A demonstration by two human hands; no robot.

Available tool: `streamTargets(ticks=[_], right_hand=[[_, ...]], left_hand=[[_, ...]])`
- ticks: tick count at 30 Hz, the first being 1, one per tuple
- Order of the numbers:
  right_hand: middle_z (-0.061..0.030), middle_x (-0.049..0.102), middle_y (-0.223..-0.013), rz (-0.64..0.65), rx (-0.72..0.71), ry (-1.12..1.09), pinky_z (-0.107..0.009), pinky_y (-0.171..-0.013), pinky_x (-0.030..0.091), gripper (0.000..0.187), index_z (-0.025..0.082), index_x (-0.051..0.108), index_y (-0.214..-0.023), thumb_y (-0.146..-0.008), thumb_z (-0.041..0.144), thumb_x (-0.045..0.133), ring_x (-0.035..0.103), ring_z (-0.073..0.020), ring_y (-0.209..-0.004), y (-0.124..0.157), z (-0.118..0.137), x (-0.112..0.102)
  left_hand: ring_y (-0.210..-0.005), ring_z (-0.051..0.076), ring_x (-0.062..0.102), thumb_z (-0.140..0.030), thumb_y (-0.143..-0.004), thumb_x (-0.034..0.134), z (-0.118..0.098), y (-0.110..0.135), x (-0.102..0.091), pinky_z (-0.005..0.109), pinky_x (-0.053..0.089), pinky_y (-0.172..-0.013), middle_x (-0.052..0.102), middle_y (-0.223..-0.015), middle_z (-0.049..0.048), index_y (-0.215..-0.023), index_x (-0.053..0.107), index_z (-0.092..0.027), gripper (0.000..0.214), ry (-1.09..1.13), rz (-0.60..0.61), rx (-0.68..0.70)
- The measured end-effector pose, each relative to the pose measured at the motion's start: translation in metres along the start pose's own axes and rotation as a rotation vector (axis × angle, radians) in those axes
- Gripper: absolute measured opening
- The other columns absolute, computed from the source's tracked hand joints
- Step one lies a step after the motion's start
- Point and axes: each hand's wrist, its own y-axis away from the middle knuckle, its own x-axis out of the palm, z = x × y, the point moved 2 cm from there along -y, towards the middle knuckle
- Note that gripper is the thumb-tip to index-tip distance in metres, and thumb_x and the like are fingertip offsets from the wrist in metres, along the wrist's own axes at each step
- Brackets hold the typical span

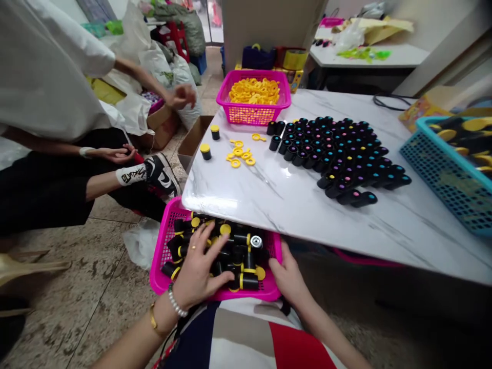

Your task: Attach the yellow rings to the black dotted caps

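A pink plastic basket point(157, 266) sits at my lap, its far side under the table edge. Inside lie many small black cylinders point(249, 281) with yellow rims or lids, and one shows a silvery round end point(256, 241). My left hand point(203, 261) rests over these cylinders with its fingers spread, touching some of them. At the basket's right side my right hand point(289, 274) grips the rim, thumb on top; its other fingers are partly hidden.
On the marble-patterned table point(230, 192) stand rows of black cylinders point(326, 141) with coloured dots, loose yellow ring pieces point(238, 152) and a pink basket of yellow pieces point(253, 113). A blue basket point(442, 174) stands right. Another person point(49, 77) sits at left.
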Motion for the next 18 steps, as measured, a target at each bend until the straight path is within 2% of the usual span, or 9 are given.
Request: streamTargets(ticks=[1,3,5,7,10,13,16,18], right_hand=[[-0.0087,0.06,-0.12,0.009,0.007,0.002,-0.037,-0.097,0.04,0.058,0.014,0.04,-0.135,-0.077,0.019,0.044,0.057,-0.0222,-0.103,-0.002,-0.003,-0.003],[-0.0071,0.061,-0.117,0.05,0.029,-0.038,-0.034,-0.091,0.045,0.058,0.015,0.04,-0.135,-0.077,0.02,0.045,0.06,-0.021,-0.097,-0.004,-0.01,-0.009],[-0.0066,0.064,-0.111,0.093,0.071,-0.099,-0.033,-0.085,0.048,0.058,0.016,0.039,-0.135,-0.078,0.022,0.048,0.062,-0.0207,-0.091,-0.003,-0.016,-0.016],[-0.0072,0.065,-0.11,0.107,0.101,-0.152,-0.035,-0.084,0.049,0.058,0.016,0.038,-0.135,-0.079,0.025,0.05,0.063,-0.0214,-0.092,0.002,-0.022,-0.023],[-0.0091,0.057,-0.126,0.113,0.104,-0.171,-0.037,-0.094,0.045,0.06,0.018,0.036,-0.137,-0.079,0.027,0.052,0.058,-0.0229,-0.109,0.01,-0.026,-0.031],[-0.0111,0.053,-0.133,0.104,0.14,-0.138,-0.038,-0.097,0.044,0.063,0.017,0.036,-0.137,-0.077,0.028,0.052,0.052,-0.0243,-0.118,0.015,-0.027,-0.027],[-0.0106,0.051,-0.135,0.043,0.08,-0.043,-0.038,-0.101,0.041,0.064,0.017,0.038,-0.137,-0.075,0.027,0.05,0.048,-0.0238,-0.123,0.012,-0.026,-0.018],[-0.0089,0.051,-0.135,0.047,0.013,-0.003,-0.037,-0.102,0.04,0.063,0.018,0.042,-0.136,-0.074,0.028,0.051,0.048,-0.0238,-0.124,0.007,-0.028,-0.016]], left_hand=[[-0.137,0.038,0.017,-0.051,-0.078,0.06,-0.003,-0.006,0.002,0.059,0.019,-0.109,0.02,-0.15,0.0096,-0.135,0.043,-0.029,0.063,-0.05,0.019,0.034],[-0.136,0.04,0.017,-0.045,-0.081,0.059,0.003,-0.018,0.003,0.063,0.016,-0.108,0.025,-0.147,0.009,-0.124,0.055,-0.032,0.046,-0.154,-0.015,-0.014],[-0.134,0.039,0.021,-0.039,-0.084,0.057,0.017,-0.028,-0.002,0.063,0.019,-0.107,0.033,-0.141,0.0121,-0.122,0.057,-0.027,0.04,-0.206,-0.072,-0.13],[-0.133,0.037,0.026,-0.038,-0.085,0.054,0.029,-0.032,-0.008,0.06,0.024,-0.107,0.037,-0.138,0.0135,-0.124,0.056,-0.023,0.041,-0.182,-0.094,-0.187],[-0.134,0.031,0.028,-0.038,-0.088,0.049,0.032,-0.028,-0.015,0.051,0.03,-0.109,0.032,-0.143,0.0129,-0.127,0.052,-0.02,0.043,-0.063,-0.066,-0.172],[-0.136,0.028,0.028,-0.035,-0.091,0.044,0.026,-0.016,-0.01,0.048,0.032,-0.11,0.029,-0.147,0.0117,-0.133,0.045,-0.021,0.045,0.025,-0.04,-0.163],[-0.133,0.027,0.034,-0.033,-0.091,0.044,0.026,-0.01,-0.002,0.048,0.036,-0.108,0.038,-0.143,0.0113,-0.131,0.048,-0.02,0.042,0.048,-0.117,-0.162],[-0.129,0.026,0.041,-0.032,-0.091,0.044,0.03,-0.011,-0.001,0.047,0.041,-0.105,0.048,-0.135,0.0112,-0.125,0.053,-0.02,0.038,0.052,-0.185,-0.166]])
